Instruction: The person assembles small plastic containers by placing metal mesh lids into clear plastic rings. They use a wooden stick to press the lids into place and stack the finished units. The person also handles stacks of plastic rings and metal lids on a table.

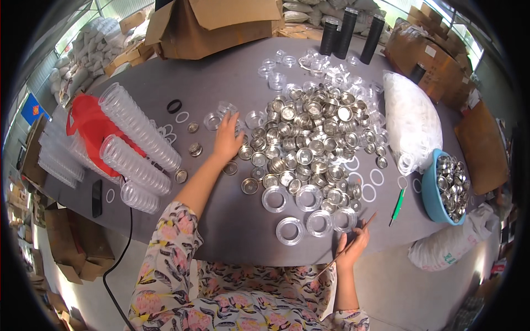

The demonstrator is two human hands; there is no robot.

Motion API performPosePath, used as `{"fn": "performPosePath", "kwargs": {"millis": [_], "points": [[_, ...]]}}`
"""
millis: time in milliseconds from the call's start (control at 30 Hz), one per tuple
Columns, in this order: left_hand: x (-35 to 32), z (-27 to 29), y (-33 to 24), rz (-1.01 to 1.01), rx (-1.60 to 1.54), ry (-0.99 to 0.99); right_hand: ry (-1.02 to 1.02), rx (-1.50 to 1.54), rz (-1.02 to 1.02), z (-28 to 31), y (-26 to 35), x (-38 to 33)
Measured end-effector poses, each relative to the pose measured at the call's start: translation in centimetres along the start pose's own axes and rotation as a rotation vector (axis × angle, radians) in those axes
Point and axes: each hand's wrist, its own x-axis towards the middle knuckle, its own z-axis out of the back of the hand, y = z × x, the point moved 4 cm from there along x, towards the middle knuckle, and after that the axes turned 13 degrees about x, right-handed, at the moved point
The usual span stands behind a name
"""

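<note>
My left hand reaches out over the table left of a big heap of silver metal caps. Its fingers are stretched out, with the tips at some clear plastic rings; a grip on any of them does not show. Low on the right, my right hand is closed round a thin brown stick, whose tip points up and away. Just left of that hand, several clear round plastic rings lie flat along the heap's near edge.
Stacked clear cups and a red bag lie at left, near a black phone. Rightward are a green-handled tool, a blue basin of metal caps and a white bag. Black tubes and a carton stand behind.
</note>
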Motion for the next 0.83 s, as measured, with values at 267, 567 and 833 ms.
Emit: {"fn": "performPosePath", "kwargs": {"millis": [267, 567, 833], "points": [[1.5, 1.9, 4.8, 0.350, -0.594, -0.248, 0.004, -0.007, -0.005, 0.0, 0.3, 0.0], [-12.4, 8.3, -0.2, 0.019, -0.200, 0.016, 0.005, -0.021, 0.008, 0.0, 0.3, -0.1], [-16.1, 8.9, -0.7, 0.025, -0.220, 0.043, 0.010, -0.014, -0.008, -0.2, -0.2, -0.4]]}}
